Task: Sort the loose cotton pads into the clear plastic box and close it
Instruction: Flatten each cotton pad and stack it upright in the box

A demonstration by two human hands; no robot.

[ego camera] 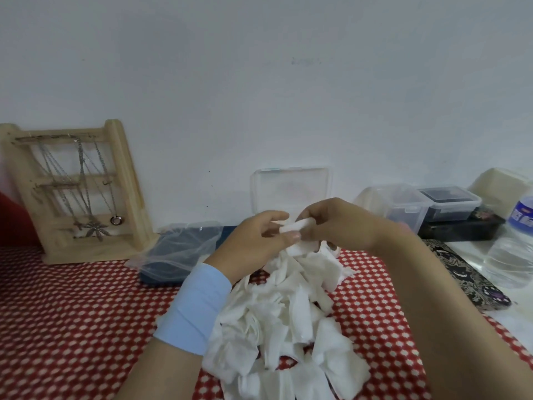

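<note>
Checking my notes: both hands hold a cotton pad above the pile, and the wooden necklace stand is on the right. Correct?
No: the head view shows the wooden necklace stand on the left, not the right. The left hand and right hand do hold a cotton pad above the pile.

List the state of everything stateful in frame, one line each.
clear plastic box, open, lid standing upright behind the hands
held pads, pinched between both hands
left hand, pinching held pads
right hand, pinching held pads
loose cotton pads, heaped on the tablecloth, unsorted
dark-filled container, lid on
necklace stand, upright, chains hanging
water bottle, upright
</note>
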